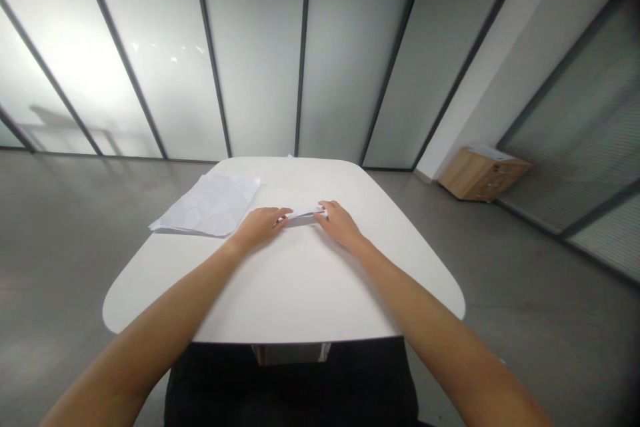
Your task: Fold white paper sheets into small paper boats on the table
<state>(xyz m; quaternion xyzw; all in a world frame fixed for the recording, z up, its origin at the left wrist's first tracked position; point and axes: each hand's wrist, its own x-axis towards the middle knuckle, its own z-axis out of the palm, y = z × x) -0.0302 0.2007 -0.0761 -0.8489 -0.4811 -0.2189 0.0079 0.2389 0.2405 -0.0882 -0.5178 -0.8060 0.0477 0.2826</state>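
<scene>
Between my two hands is a narrow strip of folded white paper (304,211), held just over the white table (300,280). My left hand (261,225) pinches its left end, thumb and fingers closed together. At the right end, my right hand (339,221) grips the paper with the thumb below and the fingers over it. The paper's middle shows a slight gap between its layers, and its ends are partly hidden by my fingers. To the left of my left hand lies a stack of white sheets (207,207), with uneven, creased pieces on top.
The table has rounded corners, and its front edge is close to my lap. A wooden drawer cabinet (483,173) stands on the grey floor at the right, by the wall. Frosted glass panels (255,53) with dark frames rise behind the table.
</scene>
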